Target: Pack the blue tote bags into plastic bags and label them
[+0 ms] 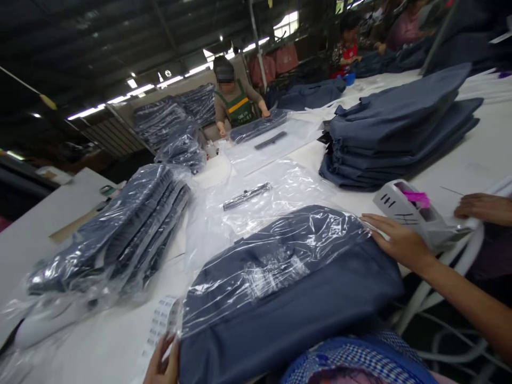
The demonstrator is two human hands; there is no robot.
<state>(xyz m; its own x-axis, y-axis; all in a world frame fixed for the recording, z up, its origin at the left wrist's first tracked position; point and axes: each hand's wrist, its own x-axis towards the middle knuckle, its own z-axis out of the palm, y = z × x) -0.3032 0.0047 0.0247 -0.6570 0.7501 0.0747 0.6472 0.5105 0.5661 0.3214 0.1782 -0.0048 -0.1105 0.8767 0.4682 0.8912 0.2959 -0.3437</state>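
A folded dark blue fabric item lies in front of me, its far part inside a clear plastic bag and its near part bare. My left hand pinches the bag's edge at the near left corner, next to a strip of printed labels. At the right side, my right hand grips the bag's edge between thumb and fingers. Beyond the item, more clear plastic bags lie flat, with a dark printed strip showing on one.
Bagged blue items are piled at left. Unbagged folded blue items are stacked at right, behind a grey-white plastic device. Another person's hand is at far right. A co-worker in a green apron stands across the table.
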